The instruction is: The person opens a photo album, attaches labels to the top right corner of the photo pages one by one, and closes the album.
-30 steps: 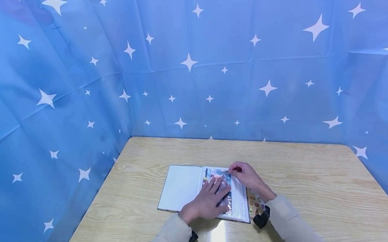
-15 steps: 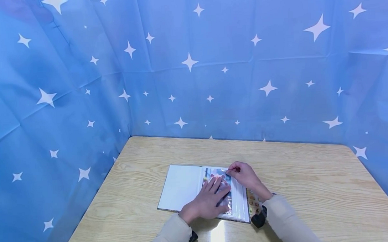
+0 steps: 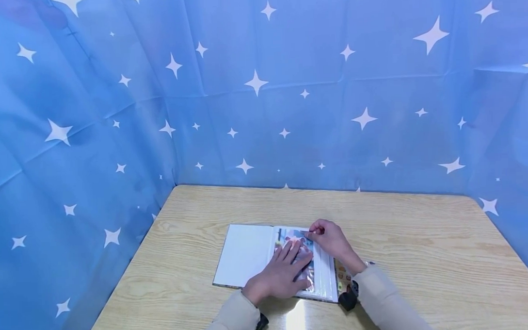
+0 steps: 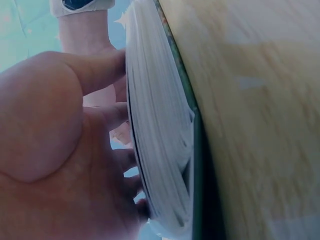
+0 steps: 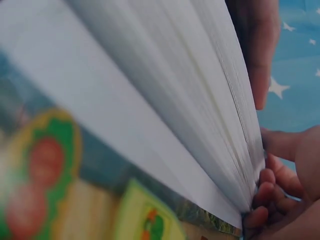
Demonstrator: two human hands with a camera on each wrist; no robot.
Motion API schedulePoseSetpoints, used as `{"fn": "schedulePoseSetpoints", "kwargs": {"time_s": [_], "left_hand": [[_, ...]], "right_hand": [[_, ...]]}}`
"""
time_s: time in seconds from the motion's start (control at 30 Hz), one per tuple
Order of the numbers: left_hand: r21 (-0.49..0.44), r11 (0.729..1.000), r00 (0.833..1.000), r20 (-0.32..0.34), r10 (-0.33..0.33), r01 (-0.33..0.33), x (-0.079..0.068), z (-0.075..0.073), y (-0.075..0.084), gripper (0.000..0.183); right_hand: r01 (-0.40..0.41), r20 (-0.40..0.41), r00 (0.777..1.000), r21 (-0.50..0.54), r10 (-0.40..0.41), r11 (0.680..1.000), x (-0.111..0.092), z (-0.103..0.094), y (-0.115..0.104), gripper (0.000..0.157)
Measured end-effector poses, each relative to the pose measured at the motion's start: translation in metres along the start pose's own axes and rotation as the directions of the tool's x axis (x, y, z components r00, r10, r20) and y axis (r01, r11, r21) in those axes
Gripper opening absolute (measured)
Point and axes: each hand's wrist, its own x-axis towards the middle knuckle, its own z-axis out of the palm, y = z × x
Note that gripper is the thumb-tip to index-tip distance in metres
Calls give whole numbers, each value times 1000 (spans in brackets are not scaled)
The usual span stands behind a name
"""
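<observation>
Fingers [image 3: 292, 254] of left hand [image 3: 278, 277] spread straight, pressing flat on photo [image 3: 298, 241] in open album [image 3: 249, 255], near front middle of bench [image 3: 424, 256]. Further right, right hand [image 3: 333, 241] curled, fingertips pinching top corner of right-hand page [image 3: 324, 274]; sticker sheet [image 3: 343, 276] just beside album's right edge.

Open album [image 3: 249, 255] on table [image 3: 424, 256], sticker sheet [image 3: 343, 277] (seemingly) beneath its right edge

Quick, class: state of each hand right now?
Left hand: open, fingers flat, pressing on the photo in the album.
Right hand: closed, pinching the top edge of the album page.
</observation>
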Motion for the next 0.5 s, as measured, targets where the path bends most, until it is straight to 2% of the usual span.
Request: {"fn": "schedulePoseSetpoints", "kwargs": {"time_s": [0.5], "left_hand": [[-18,1000,1000,9,-18,18,2,2,0,64]], "right_hand": [[-35,5,999,11,35,999,1,-2,-2,12]]}}
